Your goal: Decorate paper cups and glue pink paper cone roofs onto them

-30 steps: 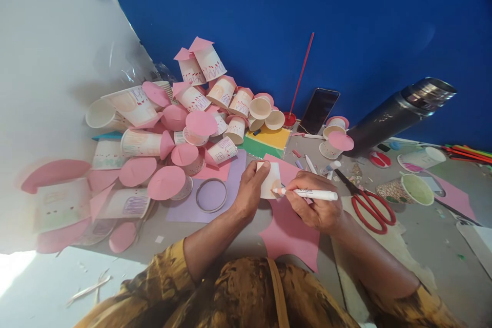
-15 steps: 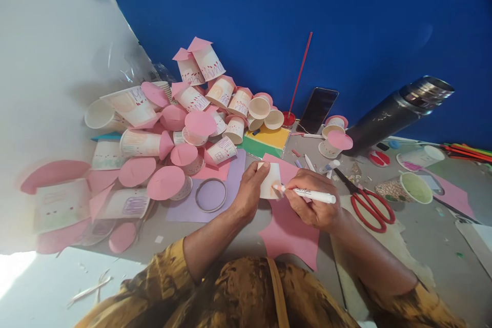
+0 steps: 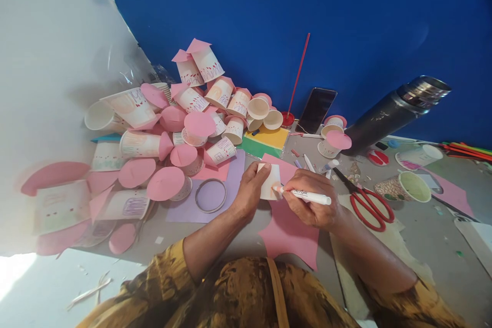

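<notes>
My left hand [image 3: 249,187] is closed around a white paper cup [image 3: 271,179], its thumb pressed on the near side. A faint orange patch marks the cup's surface. In my right hand [image 3: 313,196] I grip a white marker pen [image 3: 312,197], with its tip touching the cup at the orange patch. Below both hands lies a pink paper sheet [image 3: 294,238] with curved cut-outs. On purple paper [image 3: 234,177] to the left rests a tape ring [image 3: 211,196].
Decorated paper cups with pink paper tops [image 3: 192,123] are piled at left. Red-handled scissors [image 3: 371,210] lie right of my right hand. A dark flask [image 3: 388,115] leans by the blue wall, near a phone [image 3: 317,110] and a red stick [image 3: 300,72].
My right hand and the marker have shifted very slightly left on the cup. My left hand keeps its hold, and the surroundings look the same.
</notes>
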The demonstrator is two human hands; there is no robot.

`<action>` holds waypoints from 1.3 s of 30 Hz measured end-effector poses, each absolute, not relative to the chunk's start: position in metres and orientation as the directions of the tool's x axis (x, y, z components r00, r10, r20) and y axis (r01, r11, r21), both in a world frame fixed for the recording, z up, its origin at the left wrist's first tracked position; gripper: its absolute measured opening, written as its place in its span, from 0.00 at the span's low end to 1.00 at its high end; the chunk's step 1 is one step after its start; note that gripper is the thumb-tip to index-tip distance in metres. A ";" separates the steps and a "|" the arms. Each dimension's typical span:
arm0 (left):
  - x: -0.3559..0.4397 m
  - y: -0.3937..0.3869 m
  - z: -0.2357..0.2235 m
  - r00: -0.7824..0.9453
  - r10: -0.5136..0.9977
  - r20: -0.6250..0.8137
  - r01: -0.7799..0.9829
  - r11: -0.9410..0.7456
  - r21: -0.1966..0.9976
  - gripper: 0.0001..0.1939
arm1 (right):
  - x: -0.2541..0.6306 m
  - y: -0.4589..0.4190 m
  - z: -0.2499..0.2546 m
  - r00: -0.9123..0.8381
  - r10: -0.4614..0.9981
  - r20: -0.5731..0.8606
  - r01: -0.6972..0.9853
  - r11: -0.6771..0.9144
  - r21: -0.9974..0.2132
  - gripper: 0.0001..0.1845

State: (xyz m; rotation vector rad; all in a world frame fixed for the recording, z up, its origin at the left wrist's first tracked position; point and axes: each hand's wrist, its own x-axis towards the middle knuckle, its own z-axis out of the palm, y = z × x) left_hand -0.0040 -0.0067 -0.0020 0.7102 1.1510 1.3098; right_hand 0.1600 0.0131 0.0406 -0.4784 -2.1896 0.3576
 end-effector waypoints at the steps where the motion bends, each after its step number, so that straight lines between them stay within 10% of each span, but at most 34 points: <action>1: -0.004 -0.007 -0.001 -0.127 0.963 -0.237 -0.347 0.181 0.920 0.19 | 0.160 0.013 0.040 -0.564 0.454 0.690 0.221 0.888 -0.404 0.09; 39: 0.000 0.000 0.001 -0.032 0.907 -0.420 -0.702 0.279 0.655 0.17 | 0.166 0.012 0.054 -0.348 0.670 0.656 0.469 0.730 -0.498 0.05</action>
